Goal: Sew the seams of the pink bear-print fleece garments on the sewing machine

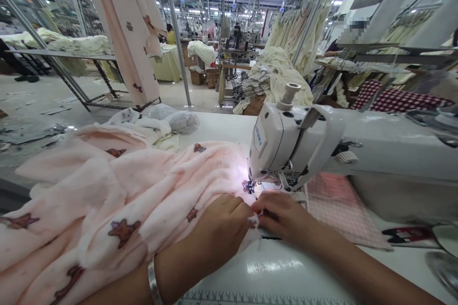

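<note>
A fluffy pink fabric (136, 190) with small brown bear prints lies bunched across the left of the table. My left hand (218, 231), with a silver bangle on the wrist, rests closed on the fabric's edge. My right hand (282, 214) pinches the same edge just in front of the needle. Both hands meet under the lit head of a white sewing machine (286, 143), whose needle area (255, 187) is right above my fingers.
A pink checked cloth (336, 205) lies under the machine arm at right. Red-handled scissors (408, 234) lie at the far right. A ruler strip (257, 299) runs along the near table edge. More fabric hangs from a rack (129, 24) behind; a person in yellow (171, 34) works far back.
</note>
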### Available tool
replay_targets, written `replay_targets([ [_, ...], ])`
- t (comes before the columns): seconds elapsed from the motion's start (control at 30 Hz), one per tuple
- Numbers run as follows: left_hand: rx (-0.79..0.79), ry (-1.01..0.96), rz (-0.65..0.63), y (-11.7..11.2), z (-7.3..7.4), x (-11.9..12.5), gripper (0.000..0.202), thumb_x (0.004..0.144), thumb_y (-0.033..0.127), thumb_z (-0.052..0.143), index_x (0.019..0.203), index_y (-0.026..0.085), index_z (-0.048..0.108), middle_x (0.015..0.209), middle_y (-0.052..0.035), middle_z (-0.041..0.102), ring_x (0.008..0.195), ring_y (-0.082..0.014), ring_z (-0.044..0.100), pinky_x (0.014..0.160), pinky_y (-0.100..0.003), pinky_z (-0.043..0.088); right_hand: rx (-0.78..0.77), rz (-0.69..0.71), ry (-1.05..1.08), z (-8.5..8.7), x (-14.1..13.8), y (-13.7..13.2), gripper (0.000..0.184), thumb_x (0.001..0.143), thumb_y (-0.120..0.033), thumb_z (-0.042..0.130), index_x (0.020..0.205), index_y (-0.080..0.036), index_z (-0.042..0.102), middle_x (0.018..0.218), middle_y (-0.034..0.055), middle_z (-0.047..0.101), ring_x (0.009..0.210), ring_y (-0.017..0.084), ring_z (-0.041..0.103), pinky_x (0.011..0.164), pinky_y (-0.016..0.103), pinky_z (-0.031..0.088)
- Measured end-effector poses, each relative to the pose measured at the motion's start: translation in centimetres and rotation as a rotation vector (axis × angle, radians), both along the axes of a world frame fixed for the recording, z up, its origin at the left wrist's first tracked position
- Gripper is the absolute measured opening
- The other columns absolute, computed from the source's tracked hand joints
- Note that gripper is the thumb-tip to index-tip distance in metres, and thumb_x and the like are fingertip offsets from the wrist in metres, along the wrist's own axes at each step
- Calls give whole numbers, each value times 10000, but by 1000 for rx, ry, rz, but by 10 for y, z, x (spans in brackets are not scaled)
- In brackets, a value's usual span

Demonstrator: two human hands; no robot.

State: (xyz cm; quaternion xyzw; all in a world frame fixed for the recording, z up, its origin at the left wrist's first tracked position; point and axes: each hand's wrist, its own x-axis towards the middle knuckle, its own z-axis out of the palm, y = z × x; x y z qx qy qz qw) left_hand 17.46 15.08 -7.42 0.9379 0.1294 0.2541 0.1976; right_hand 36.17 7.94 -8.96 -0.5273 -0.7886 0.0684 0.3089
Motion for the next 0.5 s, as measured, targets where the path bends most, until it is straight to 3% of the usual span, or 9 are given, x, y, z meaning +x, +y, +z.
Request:
replay_targets([
  [0.1,-21,58,38,0,-2,0,47,864,214,508,852,169,511,834,-37,577,776,-206,503,681,-351,441,93,23,-19,-1,-2,-1,107,851,-136,478,855,-191,571,708,-7,617,711,125,571,724,263,436],
  [0.17,12,168,10,2,0,-3,83,830,170,549,905,165,513,936,-51,575,860,-222,505,747,-374,446,136,23,-55,2,-3,-5,118,823,-102,466,812,-182,552,722,14,625,737,146,570,732,292,434],
  [0.3,260,261,-253,9,6,-16,258,882,96,446,1122,167,507,1197,-76,532,1096,-234,464,984,-434,344,147,63,-195,9,-8,-22,149,819,-68,470,789,-164,580,820,55,645,745,175,546,666,317,414],
  [0.37,308,254,-297,10,7,-21,257,914,155,439,1160,178,507,1197,-71,546,1123,-221,465,1042,-442,287,173,59,-268,12,-13,-32,131,859,-98,482,853,-145,604,875,74,654,767,184,541,669,327,407],
  [0.5,237,244,-259,12,1,-21,215,918,304,491,1092,190,545,1119,-54,588,1065,-202,511,1058,-431,271,241,42,-337,12,-16,-42,159,903,-144,464,909,-138,623,951,63,676,762,175,537,686,335,395],
])
